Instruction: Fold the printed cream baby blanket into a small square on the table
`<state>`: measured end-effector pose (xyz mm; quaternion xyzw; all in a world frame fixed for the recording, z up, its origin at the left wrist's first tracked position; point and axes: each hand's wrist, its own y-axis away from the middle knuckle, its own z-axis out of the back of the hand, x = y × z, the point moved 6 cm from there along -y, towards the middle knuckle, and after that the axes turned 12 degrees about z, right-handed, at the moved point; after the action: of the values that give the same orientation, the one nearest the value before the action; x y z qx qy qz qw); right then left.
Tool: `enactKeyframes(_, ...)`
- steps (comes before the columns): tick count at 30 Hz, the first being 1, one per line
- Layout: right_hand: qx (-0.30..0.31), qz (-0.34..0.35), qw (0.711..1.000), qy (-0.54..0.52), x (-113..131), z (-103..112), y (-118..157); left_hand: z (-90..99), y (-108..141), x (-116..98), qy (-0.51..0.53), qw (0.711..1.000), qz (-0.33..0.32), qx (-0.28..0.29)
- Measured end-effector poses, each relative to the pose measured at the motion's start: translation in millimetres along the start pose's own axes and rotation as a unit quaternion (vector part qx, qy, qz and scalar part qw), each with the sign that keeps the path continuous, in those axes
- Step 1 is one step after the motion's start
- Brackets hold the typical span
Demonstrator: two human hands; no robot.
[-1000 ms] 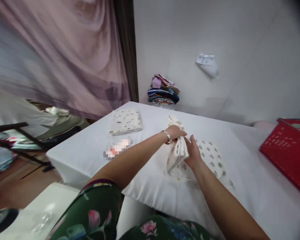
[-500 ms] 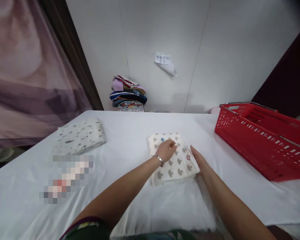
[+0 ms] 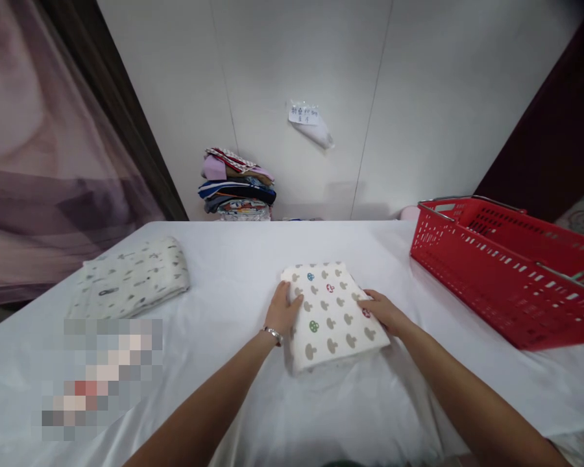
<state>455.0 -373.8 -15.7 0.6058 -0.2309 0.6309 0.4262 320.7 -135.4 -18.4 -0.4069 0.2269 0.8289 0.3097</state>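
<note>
The mushroom-print cloth (image 3: pixel 333 324) lies folded flat on the white-covered counter (image 3: pixel 238 259), left of the red basket (image 3: pixel 496 279), its edges apparently being squared. The left hand (image 3: pixel 279 312) and right hand (image 3: pixel 390 314) each have a lightly closed grip on one side edge. Evening it further would call for gentle inward pressure, without rucking the layers. The fingertips under the edges and the inner folds are hidden, the basket is cut off, and a pixelated patch (image 3: pixel 107 373) masks something near the second folded cloth (image 3: pixel 136 275).

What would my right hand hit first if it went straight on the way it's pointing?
Most likely the folded mushroom-print cloth; your right hand seems to touch its edge, though depth is uncertain.
</note>
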Motion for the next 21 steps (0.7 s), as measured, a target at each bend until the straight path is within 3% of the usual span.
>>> enactKeyframes(4, -0.013, 0.062, 0.977, 0.203, 8, 11, -3, 0.7, -9, 8, 0.039, 0.994, 0.105, 0.012)
enactKeyframes(6, -0.029, 0.096, 0.963, 0.251, 14, 16, -4, 2.2, -13, 10, 0.054, 0.987, 0.151, 0.028)
enactKeyframes(10, -0.018, 0.073, 0.952, 0.296, 11, 19, -3, 7.9, -23, 4, 0.069, 0.983, 0.167, 0.025)
enactKeyframes(16, -0.008, 0.092, 0.901, 0.425, 9, 23, -5, 5.1, -47, -3, 0.044, 0.979, 0.195, 0.037)
enactKeyframes(21, 0.025, 0.065, 0.93, 0.36, -5, 22, -11, 0.5, -67, -10, 0.035, 0.983, 0.176, 0.022)
